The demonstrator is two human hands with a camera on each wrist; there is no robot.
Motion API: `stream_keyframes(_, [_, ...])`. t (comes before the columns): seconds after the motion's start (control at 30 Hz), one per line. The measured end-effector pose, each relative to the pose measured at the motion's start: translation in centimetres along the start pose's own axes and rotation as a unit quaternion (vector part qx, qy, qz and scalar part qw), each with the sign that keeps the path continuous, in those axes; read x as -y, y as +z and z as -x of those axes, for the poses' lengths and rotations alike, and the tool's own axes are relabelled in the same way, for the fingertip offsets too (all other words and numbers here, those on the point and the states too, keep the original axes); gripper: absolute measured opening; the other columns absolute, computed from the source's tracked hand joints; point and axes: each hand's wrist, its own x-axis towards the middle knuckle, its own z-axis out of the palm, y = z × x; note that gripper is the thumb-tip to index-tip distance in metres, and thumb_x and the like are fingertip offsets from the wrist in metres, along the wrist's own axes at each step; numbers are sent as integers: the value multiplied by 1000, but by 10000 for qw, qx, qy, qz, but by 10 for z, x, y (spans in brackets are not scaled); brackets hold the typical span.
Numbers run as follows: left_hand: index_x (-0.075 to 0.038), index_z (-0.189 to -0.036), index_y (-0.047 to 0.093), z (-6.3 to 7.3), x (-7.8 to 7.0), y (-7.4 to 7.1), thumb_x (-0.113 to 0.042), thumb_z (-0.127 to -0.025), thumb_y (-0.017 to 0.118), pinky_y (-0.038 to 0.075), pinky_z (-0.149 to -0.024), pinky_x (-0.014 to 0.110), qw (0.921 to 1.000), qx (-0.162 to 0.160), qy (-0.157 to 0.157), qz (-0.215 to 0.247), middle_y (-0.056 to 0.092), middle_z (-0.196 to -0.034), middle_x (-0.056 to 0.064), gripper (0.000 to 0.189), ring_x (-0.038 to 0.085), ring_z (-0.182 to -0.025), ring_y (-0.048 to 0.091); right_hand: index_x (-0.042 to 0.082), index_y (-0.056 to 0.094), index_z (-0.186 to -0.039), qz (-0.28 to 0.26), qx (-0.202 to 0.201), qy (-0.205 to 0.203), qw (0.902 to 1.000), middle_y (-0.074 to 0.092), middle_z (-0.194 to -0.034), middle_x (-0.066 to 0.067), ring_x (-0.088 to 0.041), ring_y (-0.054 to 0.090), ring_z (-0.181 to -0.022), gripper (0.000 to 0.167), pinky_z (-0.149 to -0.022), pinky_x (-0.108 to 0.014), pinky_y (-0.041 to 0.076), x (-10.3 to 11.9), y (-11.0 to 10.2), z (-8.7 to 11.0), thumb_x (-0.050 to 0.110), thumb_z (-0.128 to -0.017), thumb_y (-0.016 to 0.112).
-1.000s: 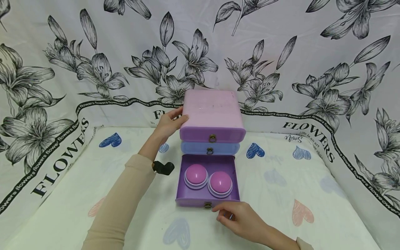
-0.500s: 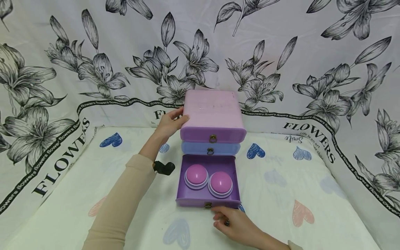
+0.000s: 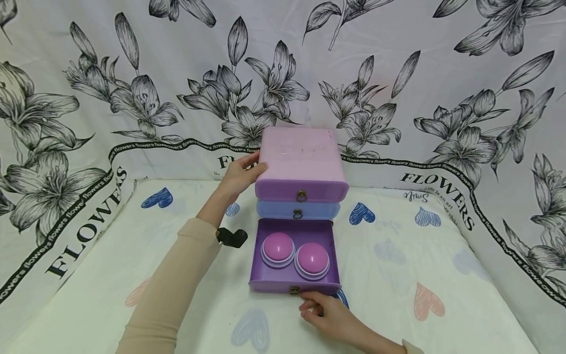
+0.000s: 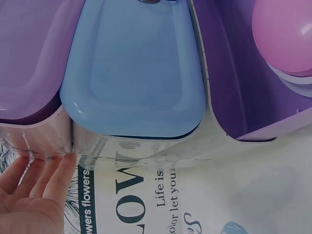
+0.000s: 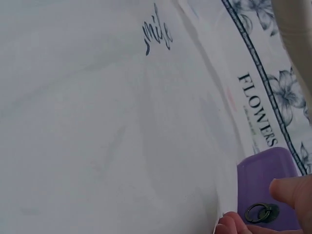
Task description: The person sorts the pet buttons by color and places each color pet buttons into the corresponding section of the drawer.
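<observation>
A small three-drawer cabinet (image 3: 300, 153) has a pink top, a purple top drawer (image 3: 323, 191) and a blue middle drawer (image 3: 274, 210), both pushed in. Its purple bottom drawer (image 3: 294, 223) is pulled out and holds two pink-domed round things (image 3: 278, 247) with pale rims. My left hand (image 3: 239, 178) rests against the cabinet's upper left side, fingers extended along the wall in the left wrist view. Low at the bottom drawer's front, my right hand (image 3: 329, 317) has its fingertips beside the ring pull (image 5: 258, 213). Thumb and fingers stand apart, with the ring between them in the right wrist view.
The cabinet stands on a pale cloth (image 3: 199, 314) printed with hearts. Behind it hangs a white curtain (image 3: 376, 29) with black flowers and lettering. A black device (image 3: 232, 238) sticks out from the left wrist.
My right hand has shifted slightly left and down at the bottom drawer's front, uncovering part of a blue printed heart. The left hand, cabinet and drawers stay as they were.
</observation>
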Motion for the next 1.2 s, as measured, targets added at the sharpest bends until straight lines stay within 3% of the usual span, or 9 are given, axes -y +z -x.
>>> stream_keyframes(0.17, [-18, -142, 37, 0, -1, 1, -30, -87, 63, 45, -96, 35, 10000, 9, -22, 2, 37, -144, 1, 61, 17, -120, 47, 1, 58, -117, -564, 142, 491, 9971, 68, -95, 0, 2, 52, -69, 35, -55, -16, 46, 0, 1, -3, 19, -88, 61])
stream_keyframes(0.33, [-18, -142, 38, 0, -2, 1, -29, -87, 63, 45, -97, 35, 10000, 0, -10, 13, 38, -144, 2, 61, 17, -121, 47, -1, 56, -118, -1344, 306, 960, 9858, 66, -98, -4, -5, 53, -67, 36, -50, -19, 47, 1, 2, -5, 19, -89, 60])
stream_keyframes(0.47, [-17, -141, 38, 0, -2, 0, -29, -87, 63, 45, -96, 35, 10000, -15, 5, 29, 38, -143, 2, 61, 17, -121, 46, 0, 57, -114, -1591, 290, 1143, 9802, 65, -97, -5, -9, 55, -70, 32, -51, -22, 48, 2, 2, -6, 21, -89, 61])
stream_keyframes(0.77, [-16, -141, 38, -1, -1, 0, -29, -87, 64, 45, -96, 35, 10000, -26, -36, 43, 37, -144, 2, 61, 18, -121, 47, 1, 59, -109, -2112, 356, 1192, 9695, 65, -97, -7, -16, 58, -79, 32, -57, -25, 50, 2, 6, -9, 27, -91, 59])
stream_keyframes(1.2, [-18, -141, 38, -2, 0, -1, -30, -87, 63, 45, -96, 35, 10000, -24, -17, -3, 39, -143, 1, 61, 17, -120, 47, 1, 66, -100, -2464, 307, 1350, 9592, 69, -86, -7, -12, 62, -64, 37, -53, -26, 53, 1, 16, -22, 35, -92, 55])
